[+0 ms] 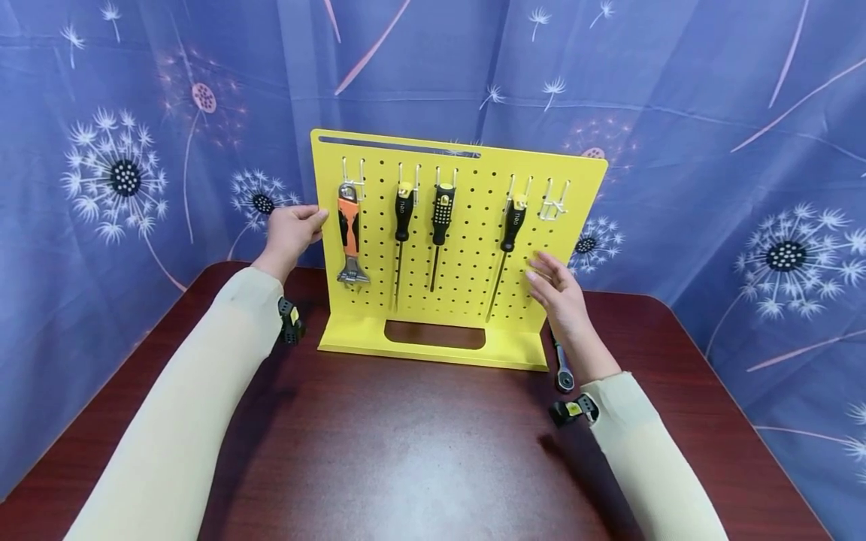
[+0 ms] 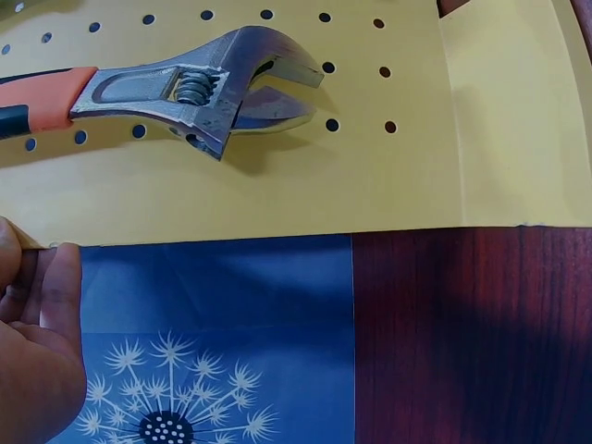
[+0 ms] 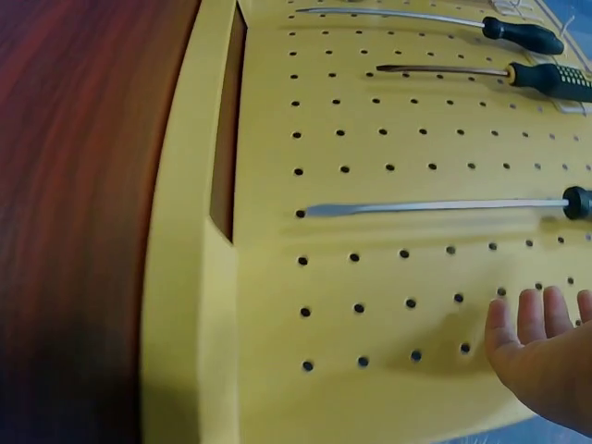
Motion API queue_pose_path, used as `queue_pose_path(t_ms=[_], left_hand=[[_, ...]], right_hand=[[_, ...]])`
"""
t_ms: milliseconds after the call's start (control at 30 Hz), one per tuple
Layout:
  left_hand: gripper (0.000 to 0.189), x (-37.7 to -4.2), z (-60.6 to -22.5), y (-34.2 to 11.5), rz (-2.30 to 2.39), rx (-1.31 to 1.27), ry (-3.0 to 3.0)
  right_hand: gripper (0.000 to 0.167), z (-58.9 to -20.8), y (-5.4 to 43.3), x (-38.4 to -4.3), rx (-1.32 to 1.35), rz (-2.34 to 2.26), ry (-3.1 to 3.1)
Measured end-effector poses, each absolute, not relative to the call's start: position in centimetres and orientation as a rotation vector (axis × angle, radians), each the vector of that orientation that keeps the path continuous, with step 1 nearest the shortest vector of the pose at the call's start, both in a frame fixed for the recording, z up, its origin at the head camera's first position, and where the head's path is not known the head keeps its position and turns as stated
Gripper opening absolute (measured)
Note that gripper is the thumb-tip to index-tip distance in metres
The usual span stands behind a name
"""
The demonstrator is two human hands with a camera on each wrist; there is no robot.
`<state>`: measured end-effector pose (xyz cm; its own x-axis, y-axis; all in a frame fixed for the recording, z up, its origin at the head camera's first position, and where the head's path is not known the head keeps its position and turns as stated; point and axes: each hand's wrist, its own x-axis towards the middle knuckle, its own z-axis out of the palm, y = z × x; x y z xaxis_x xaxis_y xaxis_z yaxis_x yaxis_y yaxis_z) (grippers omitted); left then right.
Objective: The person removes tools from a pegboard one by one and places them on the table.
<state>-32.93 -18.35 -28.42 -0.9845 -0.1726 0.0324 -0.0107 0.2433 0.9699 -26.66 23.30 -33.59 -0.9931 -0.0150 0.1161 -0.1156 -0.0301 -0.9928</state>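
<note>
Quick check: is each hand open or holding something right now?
Left hand: holding the left edge of the board.
Right hand: open, holding nothing, by the board's right side.

In the head view, the far end of the ratchet wrench [image 1: 564, 378] is lost from sight beside the yellow pegboard [image 1: 467, 255], while the wrist views' edges crop the handles of the adjustable wrench [image 2: 157, 95] and the lowest screwdriver [image 3: 435, 205].
</note>
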Motion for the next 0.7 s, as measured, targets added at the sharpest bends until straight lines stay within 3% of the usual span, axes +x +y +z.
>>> queue_pose_path(t_ms=[700], left_hand=[[0.045, -32.9, -28.4, -18.4, -1.848, 0.182, -2.372]], right_hand=[[0.063, -30.5, 21.0, -28.2, 0.187, 2.195, -2.251]])
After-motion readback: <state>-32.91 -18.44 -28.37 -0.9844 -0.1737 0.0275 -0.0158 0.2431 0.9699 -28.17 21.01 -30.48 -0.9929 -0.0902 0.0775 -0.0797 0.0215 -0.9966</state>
